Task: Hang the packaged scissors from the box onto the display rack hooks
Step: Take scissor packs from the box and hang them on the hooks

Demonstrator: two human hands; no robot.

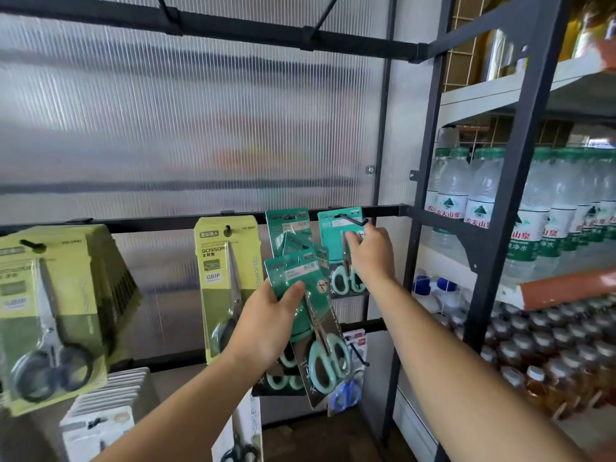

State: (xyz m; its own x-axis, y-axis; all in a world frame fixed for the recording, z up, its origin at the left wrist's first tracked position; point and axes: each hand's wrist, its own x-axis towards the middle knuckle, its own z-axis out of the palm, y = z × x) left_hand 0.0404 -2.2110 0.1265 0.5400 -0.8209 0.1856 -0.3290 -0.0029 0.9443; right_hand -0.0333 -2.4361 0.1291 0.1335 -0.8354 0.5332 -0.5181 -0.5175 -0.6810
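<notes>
Pack (pixel 336 242) on end hook (pixel 354 220) beside post (pixel 380 181)

A teal card pack (pixel 335 238) of mint-handled scissors hangs from a black wire hook (pixel 354 220) on the rack's middle rail (pixel 386 210), handles down. The right hand (pixel 370 255) touches its face, though the grip is unclear. Just left along the rail hangs another teal pack (pixel 288 225). Below the rail, the left hand (pixel 266 325) grips a fanned bunch of the same packs (pixel 325 345) — tilted, handles lowermost.
</notes>
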